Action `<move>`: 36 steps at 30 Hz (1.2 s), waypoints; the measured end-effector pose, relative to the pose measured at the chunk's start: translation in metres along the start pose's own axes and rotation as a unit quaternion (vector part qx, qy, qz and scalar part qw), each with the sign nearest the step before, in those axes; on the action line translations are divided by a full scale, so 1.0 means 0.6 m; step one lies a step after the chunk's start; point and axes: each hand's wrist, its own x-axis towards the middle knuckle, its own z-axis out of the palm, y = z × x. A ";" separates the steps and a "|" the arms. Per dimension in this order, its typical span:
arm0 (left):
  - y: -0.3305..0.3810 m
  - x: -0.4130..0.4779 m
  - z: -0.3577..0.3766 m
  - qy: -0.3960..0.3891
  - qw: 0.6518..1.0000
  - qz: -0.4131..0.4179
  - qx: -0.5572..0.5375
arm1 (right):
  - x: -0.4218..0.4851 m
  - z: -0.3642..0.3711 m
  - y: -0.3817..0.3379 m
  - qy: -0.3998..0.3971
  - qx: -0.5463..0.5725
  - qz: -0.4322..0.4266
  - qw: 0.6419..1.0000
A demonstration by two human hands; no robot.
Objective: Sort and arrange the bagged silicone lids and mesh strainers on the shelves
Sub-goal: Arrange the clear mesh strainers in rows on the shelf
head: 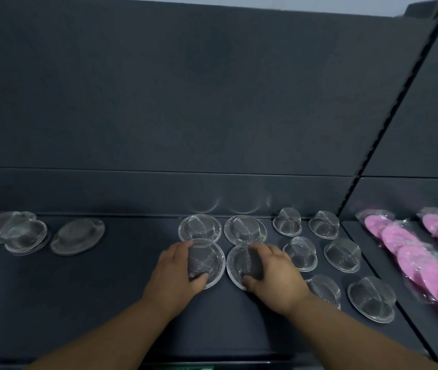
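Left hand (175, 271) grips the left strainer (209, 260): fingers curled over the mesh dome, thumb hooked at the near rim. Right hand (276, 276), same deal on the right strainer (239, 263), fingers over the top, thumb at the near edge. Both strainers sit dome-up on the dark shelf (105, 289), side by side, rims touching or nearly so, just in front of the back pair (199, 227). Each one's far rim looks to overlap the strainer behind it.

Step in hand, by my read: squaring these two into a second row of the big-strainer block. To do it well, slide rather than lift. They look light, and the surface looks slick, maybe clear wrap, can't confirm. Pull each toward you a touch so the rims clear the back pair and nothing rides up. Line the gap between them with the gap in the row behind. Press on the rim, not the dome; thin mesh probably dents.

Watch your right wrist: small strainers (300, 253) stand just beside it in two columns, and one is partly hidden behind your forearm, easy to knock. Loose strainers (22, 232) lie well apart at the left, some stacked crooked, likely next to sort. Pink silicone lids (413, 260), bagged, lie overlapping on the neighbouring section to the right; leave them out of this block.
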 end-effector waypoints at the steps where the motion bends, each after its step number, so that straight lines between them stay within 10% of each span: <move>1: -0.001 0.004 0.002 -0.012 1.000 -0.006 0.005 | 0.002 0.001 0.001 -0.005 0.000 0.003 1.000; 16: -0.079 -0.040 -0.070 -0.004 0.993 -0.053 0.108 | 0.017 0.022 -0.123 -0.032 -0.065 -0.095 0.993; 36: -0.614 -0.068 -0.456 0.082 0.965 -0.170 0.183 | 0.161 0.259 -0.622 -0.041 -0.064 -0.093 0.993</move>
